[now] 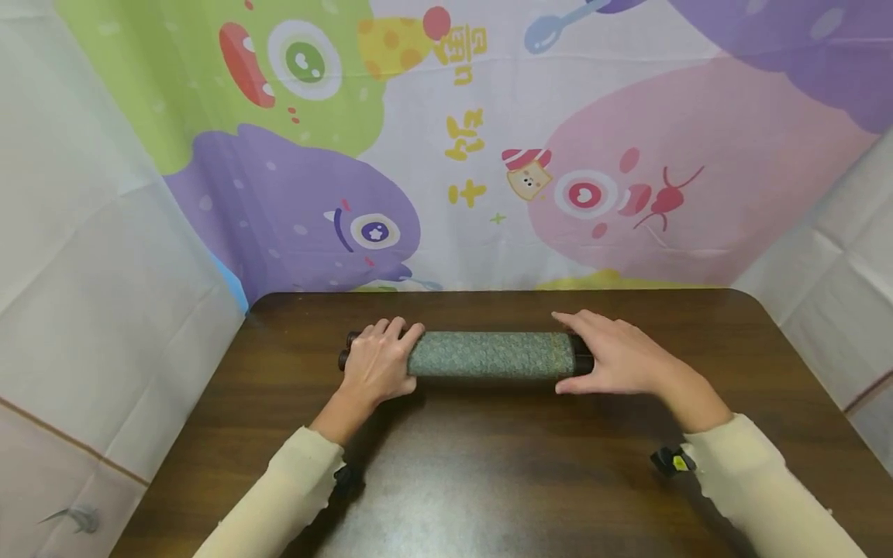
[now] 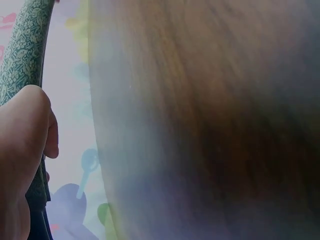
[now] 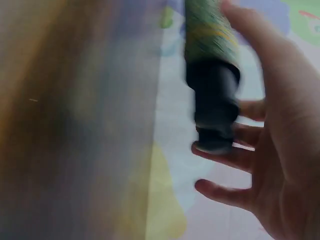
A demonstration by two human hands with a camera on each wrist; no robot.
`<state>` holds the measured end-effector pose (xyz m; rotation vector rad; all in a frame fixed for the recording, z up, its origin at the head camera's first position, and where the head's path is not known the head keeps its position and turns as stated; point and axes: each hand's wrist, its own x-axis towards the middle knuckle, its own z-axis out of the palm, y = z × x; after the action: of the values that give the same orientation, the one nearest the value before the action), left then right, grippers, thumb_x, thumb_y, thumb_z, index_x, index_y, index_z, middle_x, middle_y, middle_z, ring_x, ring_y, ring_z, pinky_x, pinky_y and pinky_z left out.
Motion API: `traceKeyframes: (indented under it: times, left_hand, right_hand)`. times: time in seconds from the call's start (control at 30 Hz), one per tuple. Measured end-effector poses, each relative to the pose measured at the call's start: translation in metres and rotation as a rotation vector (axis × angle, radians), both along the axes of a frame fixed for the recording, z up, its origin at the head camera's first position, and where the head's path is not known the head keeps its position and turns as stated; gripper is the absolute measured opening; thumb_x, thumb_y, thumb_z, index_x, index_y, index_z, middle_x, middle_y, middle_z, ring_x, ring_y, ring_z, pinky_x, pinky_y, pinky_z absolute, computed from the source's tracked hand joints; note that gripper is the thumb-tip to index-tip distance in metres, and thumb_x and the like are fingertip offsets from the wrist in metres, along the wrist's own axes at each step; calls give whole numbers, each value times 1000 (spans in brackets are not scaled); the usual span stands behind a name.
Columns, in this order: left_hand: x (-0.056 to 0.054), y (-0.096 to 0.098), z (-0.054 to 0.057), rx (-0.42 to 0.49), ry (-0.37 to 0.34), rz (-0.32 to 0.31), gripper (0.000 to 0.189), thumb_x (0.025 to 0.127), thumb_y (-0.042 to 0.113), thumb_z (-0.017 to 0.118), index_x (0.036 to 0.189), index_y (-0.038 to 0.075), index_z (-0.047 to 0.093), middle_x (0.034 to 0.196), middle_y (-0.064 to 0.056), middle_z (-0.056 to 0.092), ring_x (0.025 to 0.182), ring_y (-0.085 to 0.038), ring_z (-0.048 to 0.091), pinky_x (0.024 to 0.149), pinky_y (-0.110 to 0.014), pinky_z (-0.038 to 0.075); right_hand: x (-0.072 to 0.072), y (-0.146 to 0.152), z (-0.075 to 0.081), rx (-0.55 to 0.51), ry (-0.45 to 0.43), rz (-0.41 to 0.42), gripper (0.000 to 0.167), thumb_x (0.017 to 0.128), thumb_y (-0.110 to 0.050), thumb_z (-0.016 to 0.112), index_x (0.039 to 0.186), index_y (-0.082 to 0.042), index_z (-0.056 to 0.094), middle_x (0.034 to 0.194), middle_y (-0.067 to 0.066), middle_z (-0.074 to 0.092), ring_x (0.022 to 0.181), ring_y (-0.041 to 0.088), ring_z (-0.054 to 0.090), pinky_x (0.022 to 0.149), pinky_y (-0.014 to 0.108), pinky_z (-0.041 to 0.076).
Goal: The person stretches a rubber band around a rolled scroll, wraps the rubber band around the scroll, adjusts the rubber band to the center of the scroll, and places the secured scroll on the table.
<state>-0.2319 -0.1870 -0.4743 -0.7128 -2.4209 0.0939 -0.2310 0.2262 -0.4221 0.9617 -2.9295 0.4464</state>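
Observation:
A rolled scroll [image 1: 491, 354] with a green floral covering and black rod ends lies crosswise between both hands, seemingly just above the tabletop. My left hand [image 1: 377, 360] grips its left end, fingers over the far side and thumb on the near side. In the left wrist view that hand [image 2: 22, 135] wraps the patterned roll [image 2: 25, 50]. Around the right end, my right hand [image 1: 624, 360] has its fingers and thumb spread apart. The right wrist view has a black rod end [image 3: 215, 100] in front of loosely extended fingers [image 3: 225, 192]; whether the thumb touches the roll is unclear.
A dark brown wooden table [image 1: 488, 480] with rounded far corners lies below. Behind it hangs a curtain [image 1: 481, 240] with cartoon monsters, and pale sheets [image 1: 91, 256] flank both sides. Dark devices, one with a yellow-green patch [image 1: 675, 461], are at the wrists.

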Motion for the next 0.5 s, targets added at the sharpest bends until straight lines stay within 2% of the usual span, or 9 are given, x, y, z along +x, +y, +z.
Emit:
traceKeyframes:
  times: [0.03,0.1,0.2,0.33,0.5]
  left_hand:
    - [0,0,0,7,-2,6,68,62,27,89,127,15,73,106,-11,76,89,-34,74,73,-47,65]
    - [-1,2,1,17,0,14,69,61,27,89,127,15,73,105,-11,75,88,-34,74,73,-47,64]
    - [-1,6,2,15,8,9,69,61,29,89,126,16,73,104,-10,75,88,-33,73,73,-46,63]
    - [0,12,1,13,4,3,70,61,29,91,127,16,73,106,-9,76,87,-32,73,75,-44,64]
    - [0,16,0,13,-3,-2,71,61,29,93,128,16,73,108,-8,76,91,-31,74,81,-44,66]
  right_hand:
    - [1,-2,-2,39,23,-14,104,84,-65,90,162,-5,55,142,14,73,125,33,73,92,55,62]
    - [4,-7,-6,101,92,-38,113,79,-66,94,163,-2,54,141,17,74,123,36,72,87,53,60]
    - [9,-15,-15,127,173,-100,101,77,-52,100,154,1,60,134,18,76,119,38,72,84,53,61]
    - [15,-21,-24,85,208,-178,84,73,-34,104,139,1,66,128,19,77,113,39,73,84,55,65]
    - [15,-15,-33,33,252,-180,77,69,-32,104,131,-1,69,124,18,79,107,39,75,88,57,65]
